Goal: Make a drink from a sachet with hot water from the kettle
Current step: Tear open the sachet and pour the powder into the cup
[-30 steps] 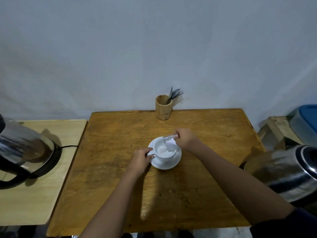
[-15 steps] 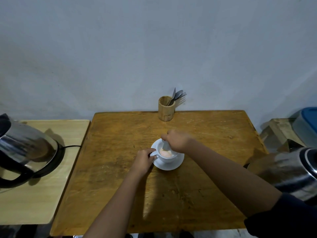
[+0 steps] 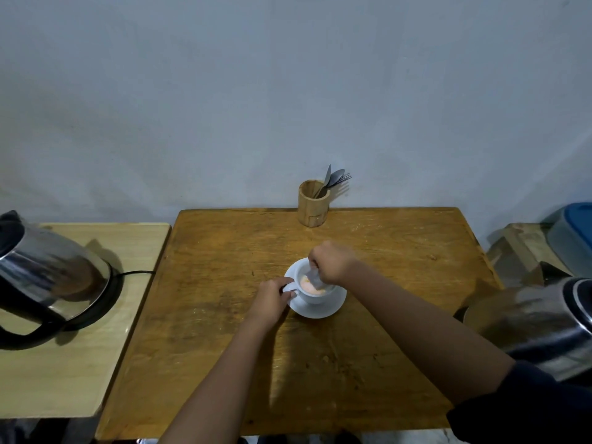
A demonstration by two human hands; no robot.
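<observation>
A white cup (image 3: 315,297) stands on a white saucer (image 3: 320,310) in the middle of the brown wooden table (image 3: 224,331). My left hand (image 3: 271,302) grips the cup's handle. My right hand (image 3: 330,262) is over the cup, pinching a small white sachet (image 3: 315,278) tipped mouth-down into it. Pinkish-orange powder (image 3: 308,286) lies inside the cup. A steel kettle (image 3: 48,277) with a black handle sits on its base on the pale side table (image 3: 64,379) at the left.
A wooden holder (image 3: 313,203) with cutlery stands at the table's far edge by the wall. A second shiny steel vessel (image 3: 538,322) is at the right, close to my right arm. A blue-lidded bin (image 3: 573,229) sits beyond it.
My right hand has swung from the cup's right rim to above it and tipped the sachet down. Pinkish powder now lies in the cup. My left hand stays on the handle.
</observation>
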